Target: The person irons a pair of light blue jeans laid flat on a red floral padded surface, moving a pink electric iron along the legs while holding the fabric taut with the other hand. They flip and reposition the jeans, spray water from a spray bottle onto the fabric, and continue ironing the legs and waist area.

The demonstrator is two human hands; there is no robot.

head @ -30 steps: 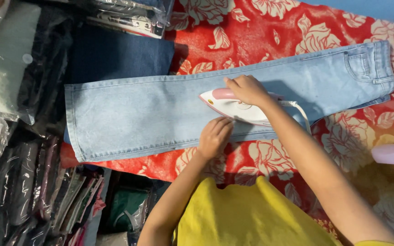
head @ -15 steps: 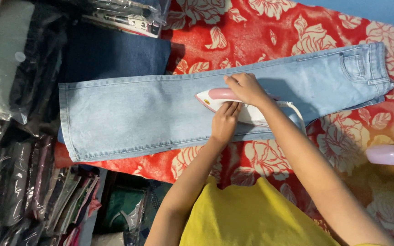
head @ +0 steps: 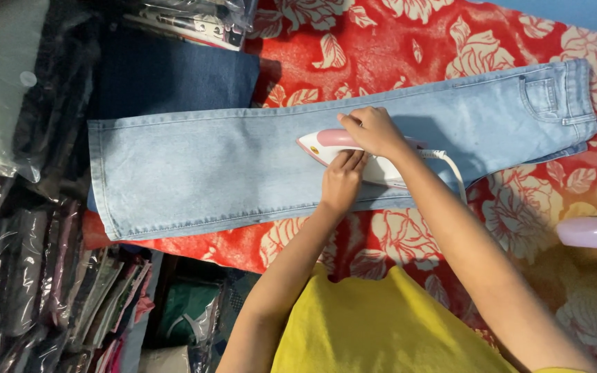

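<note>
The left hand (head: 343, 181) is lying on the jeans (head: 243, 162) with fingers released, touching the iron's (head: 354, 153) near side. The right hand (head: 373, 130) is grasping the pink handle of the iron. The iron is sitting on the middle of the jeans, which are lying flat on the red flowered blanket (head: 409, 48).

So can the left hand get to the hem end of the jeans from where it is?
Probably yes: the left hand rests on the jeans beside the iron, and only bare denim lies between it and the hem.
</note>
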